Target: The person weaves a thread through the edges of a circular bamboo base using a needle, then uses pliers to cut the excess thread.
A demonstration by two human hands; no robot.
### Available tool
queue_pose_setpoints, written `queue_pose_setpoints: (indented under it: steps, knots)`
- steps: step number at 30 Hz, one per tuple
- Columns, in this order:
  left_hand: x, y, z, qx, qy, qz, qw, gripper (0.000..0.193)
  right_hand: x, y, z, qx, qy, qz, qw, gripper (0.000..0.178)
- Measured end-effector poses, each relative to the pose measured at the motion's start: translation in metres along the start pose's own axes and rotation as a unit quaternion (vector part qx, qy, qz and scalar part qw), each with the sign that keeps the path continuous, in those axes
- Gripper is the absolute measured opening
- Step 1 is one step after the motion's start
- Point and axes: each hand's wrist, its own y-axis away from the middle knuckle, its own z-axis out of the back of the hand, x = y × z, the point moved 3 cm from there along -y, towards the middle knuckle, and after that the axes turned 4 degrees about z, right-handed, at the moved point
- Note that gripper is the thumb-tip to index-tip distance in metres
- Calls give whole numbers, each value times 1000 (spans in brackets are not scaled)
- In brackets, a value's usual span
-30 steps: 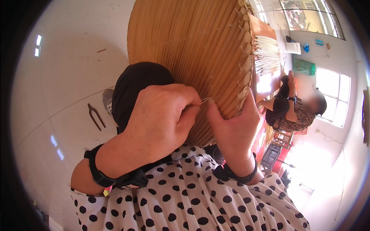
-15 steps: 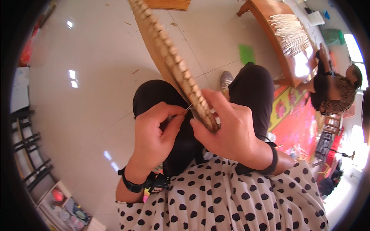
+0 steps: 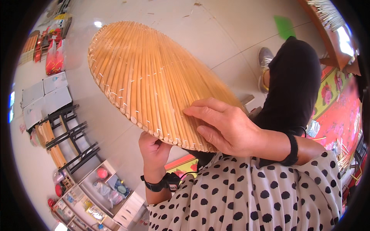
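Observation:
A large round mat of pale brown stalks [image 3: 148, 84], laid side by side and joined with short white stitches, tilts in front of me with its face toward me. My right hand [image 3: 227, 125] lies against the face near the close edge, index finger stretched and thumb spread apart. Below the left part of that edge is my left hand [image 3: 154, 152], its fingers curled; the mat covers part of them, and what they hold cannot be made out. Cut stalk ends line the near rim.
A wooden table [image 3: 325, 42] with a bundle of thin stalks stands at the far right. Beside my right leg lies a red and yellow floral cloth [image 3: 335, 104]. At the left are a black metal frame [image 3: 69, 134] and an open drawer unit [image 3: 111, 192] holding small goods.
The mat has turned from edge-on to face-on and swung left. My right hand moved onto its face. My left hand, earlier pinching a thin thread, is now beneath the edge. My view has shifted left.

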Motion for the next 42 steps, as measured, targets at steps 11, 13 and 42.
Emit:
queue_pose_setpoints:
  steps: [11,13,42]
  knots:
    - [-5,25,10,-56,-82,80,992,28,-18,-11,-2,-1,-105,-51,993,37]
    - [-3,24,13,-54,-83,71,993,29,-21,-12,-3,-10,-119,-51,992,36]
    - [7,38,14,-84,-21,102,991,39,-27,-16,-6,20,-144,-16,989,49]
